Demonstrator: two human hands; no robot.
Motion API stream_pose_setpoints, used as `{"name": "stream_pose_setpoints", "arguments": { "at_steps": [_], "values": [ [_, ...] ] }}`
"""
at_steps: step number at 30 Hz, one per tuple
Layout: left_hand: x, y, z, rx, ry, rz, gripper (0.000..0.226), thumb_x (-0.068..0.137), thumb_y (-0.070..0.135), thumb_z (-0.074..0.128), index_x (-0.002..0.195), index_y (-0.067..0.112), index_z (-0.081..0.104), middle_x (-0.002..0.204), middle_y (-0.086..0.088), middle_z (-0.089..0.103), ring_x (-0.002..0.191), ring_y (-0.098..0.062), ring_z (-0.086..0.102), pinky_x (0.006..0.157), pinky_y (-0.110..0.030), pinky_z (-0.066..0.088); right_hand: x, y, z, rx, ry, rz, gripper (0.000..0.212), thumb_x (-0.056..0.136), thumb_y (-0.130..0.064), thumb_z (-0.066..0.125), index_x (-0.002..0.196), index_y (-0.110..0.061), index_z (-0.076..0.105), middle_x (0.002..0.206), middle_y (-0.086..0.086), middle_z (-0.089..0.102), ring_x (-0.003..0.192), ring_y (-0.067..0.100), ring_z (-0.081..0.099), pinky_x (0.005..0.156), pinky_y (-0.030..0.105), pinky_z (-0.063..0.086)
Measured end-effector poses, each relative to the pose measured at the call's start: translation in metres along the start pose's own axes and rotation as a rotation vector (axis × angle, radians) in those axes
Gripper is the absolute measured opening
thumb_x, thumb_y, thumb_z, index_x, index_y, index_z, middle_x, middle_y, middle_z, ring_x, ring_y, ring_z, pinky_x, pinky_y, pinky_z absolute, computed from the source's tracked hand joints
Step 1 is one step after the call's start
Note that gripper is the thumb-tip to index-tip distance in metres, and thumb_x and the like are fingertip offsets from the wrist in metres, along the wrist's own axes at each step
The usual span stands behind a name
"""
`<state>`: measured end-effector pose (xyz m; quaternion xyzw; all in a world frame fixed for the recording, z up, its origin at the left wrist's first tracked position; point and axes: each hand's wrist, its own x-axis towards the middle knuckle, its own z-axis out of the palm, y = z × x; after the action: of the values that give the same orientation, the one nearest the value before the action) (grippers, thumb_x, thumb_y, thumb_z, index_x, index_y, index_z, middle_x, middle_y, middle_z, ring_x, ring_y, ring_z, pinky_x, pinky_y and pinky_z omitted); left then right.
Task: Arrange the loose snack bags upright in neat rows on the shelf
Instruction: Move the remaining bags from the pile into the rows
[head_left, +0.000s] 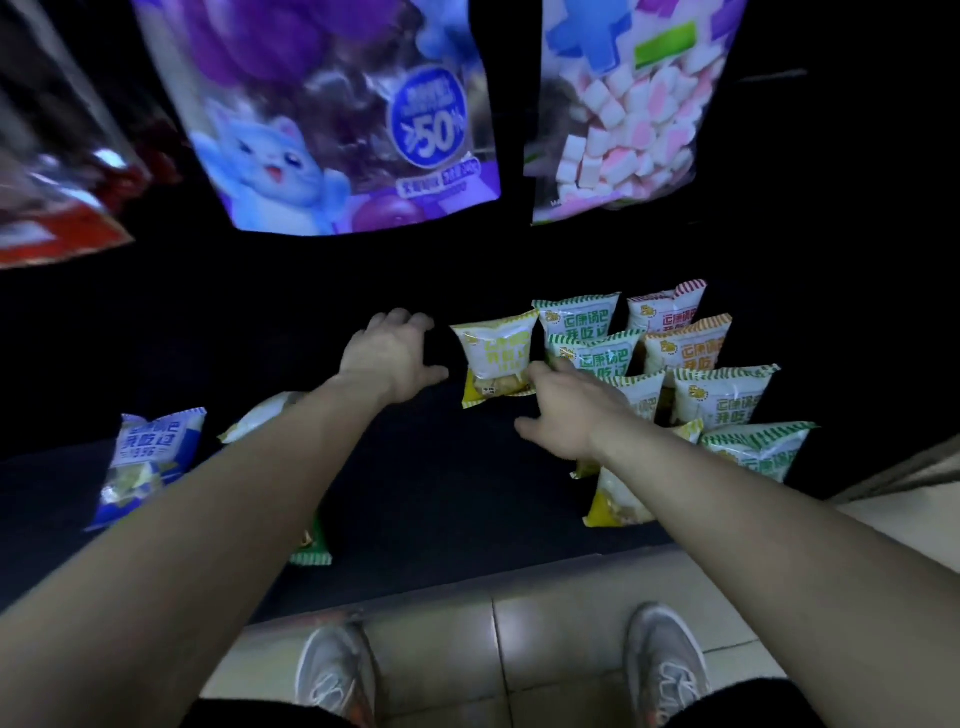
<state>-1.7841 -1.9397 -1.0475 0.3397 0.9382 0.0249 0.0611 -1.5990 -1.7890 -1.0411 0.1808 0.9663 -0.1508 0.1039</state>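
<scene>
A yellow snack bag (496, 356) stands upright near the middle of the dark shelf (426, 483). My right hand (563, 410) touches its lower right corner with the fingertips. My left hand (392, 358) hovers just left of it, fingers apart, holding nothing. To the right, green bags (579, 314) and orange bags (685, 345) stand upright in rows. Another yellow bag (615, 499) stands at the front, partly behind my right forearm. A blue bag (150, 462) lies loose at the left. A white-yellow bag (260, 423) and a green bag (311, 551) are mostly hidden under my left arm.
Large purple candy bag (343, 114) and marshmallow bag (628, 109) hang above the shelf. A red package (57, 208) hangs at the upper left. The shelf's front edge meets a tiled floor (493, 613), where my two shoes stand.
</scene>
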Motion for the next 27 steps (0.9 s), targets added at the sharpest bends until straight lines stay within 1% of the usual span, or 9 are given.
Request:
{"name": "stream_pose_setpoints", "arguments": {
  "at_steps": [2,6,9,13,16,19,21,24,27],
  "values": [
    [-0.039,-0.024,-0.02,0.016,-0.038,-0.018,0.075,0.08,0.058,0.066,0.143,0.027,0.04,0.138,-0.005,0.045,0.128,-0.028,0.041,0.1,-0.044,0.042,-0.005,-0.024,-0.004,-0.001,0.005,-0.026,0.064,0.089,-0.049,0.06,0.142,-0.02,0.038,0.138,0.007,0.042,0.122,0.03,0.047,0.088,0.044,0.049],
    [-0.122,-0.089,-0.044,-0.025,-0.077,-0.116,0.07,0.082,0.057,0.065,0.141,0.025,0.042,0.134,-0.005,0.047,0.126,-0.029,0.043,0.098,-0.044,0.043,-0.015,-0.075,-0.005,-0.052,-0.04,-0.102,0.061,0.088,-0.048,0.061,0.139,-0.02,0.041,0.137,0.007,0.043,0.122,0.031,0.048,0.091,0.046,0.048],
    [-0.179,-0.143,-0.046,-0.073,-0.103,-0.228,0.071,0.082,0.056,0.066,0.141,0.021,0.044,0.134,-0.007,0.047,0.121,-0.029,0.048,0.096,-0.041,0.044,-0.019,-0.115,0.003,-0.11,-0.063,-0.171,0.062,0.089,-0.049,0.06,0.141,-0.021,0.04,0.138,0.006,0.042,0.122,0.03,0.048,0.091,0.044,0.048],
    [-0.234,-0.198,-0.035,-0.152,-0.137,-0.378,0.076,0.08,0.054,0.07,0.142,0.02,0.043,0.141,-0.011,0.045,0.125,-0.03,0.047,0.099,-0.039,0.042,-0.02,-0.17,0.033,-0.083,-0.115,-0.206,0.064,0.089,-0.049,0.06,0.143,-0.022,0.039,0.141,0.006,0.04,0.122,0.029,0.048,0.09,0.042,0.048],
    [-0.253,-0.228,-0.024,-0.268,-0.153,-0.45,0.077,0.077,0.056,0.073,0.139,0.02,0.047,0.135,-0.011,0.047,0.119,-0.03,0.051,0.095,-0.034,0.042,-0.013,-0.213,0.068,-0.022,-0.17,-0.225,0.063,0.09,-0.052,0.058,0.143,-0.022,0.04,0.14,0.006,0.042,0.123,0.029,0.048,0.091,0.044,0.048],
    [-0.26,-0.258,-0.011,-0.305,-0.168,-0.464,0.074,0.076,0.057,0.072,0.137,0.023,0.05,0.133,-0.009,0.047,0.118,-0.028,0.05,0.093,-0.032,0.041,-0.004,-0.256,0.107,0.026,-0.21,-0.237,0.061,0.089,-0.058,0.053,0.135,-0.02,0.045,0.132,0.008,0.05,0.117,0.03,0.053,0.088,0.043,0.048],
    [-0.259,-0.275,-0.003,-0.311,-0.174,-0.474,0.073,0.077,0.056,0.073,0.137,0.024,0.049,0.134,-0.009,0.046,0.117,-0.027,0.05,0.092,-0.032,0.041,0.003,-0.281,0.132,0.066,-0.231,-0.215,0.066,0.087,-0.063,0.051,0.134,-0.017,0.046,0.131,0.01,0.053,0.114,0.031,0.056,0.085,0.041,0.049],
    [-0.252,-0.292,0.009,-0.331,-0.186,-0.501,0.075,0.077,0.056,0.072,0.139,0.024,0.046,0.137,-0.009,0.043,0.119,-0.028,0.048,0.09,-0.032,0.04,0.013,-0.309,0.164,0.19,-0.245,-0.102,0.086,0.083,-0.072,0.053,0.144,-0.013,0.036,0.138,0.011,0.052,0.118,0.034,0.056,0.079,0.038,0.045],
    [-0.241,-0.299,0.017,-0.345,-0.19,-0.496,0.076,0.077,0.055,0.072,0.141,0.023,0.044,0.138,-0.009,0.042,0.123,-0.029,0.046,0.087,-0.032,0.039,0.021,-0.326,0.187,0.307,-0.226,0.007,0.092,0.087,-0.065,0.057,0.15,-0.007,0.024,0.145,0.012,0.048,0.124,0.034,0.052,0.078,0.036,0.04]
  ]
}}
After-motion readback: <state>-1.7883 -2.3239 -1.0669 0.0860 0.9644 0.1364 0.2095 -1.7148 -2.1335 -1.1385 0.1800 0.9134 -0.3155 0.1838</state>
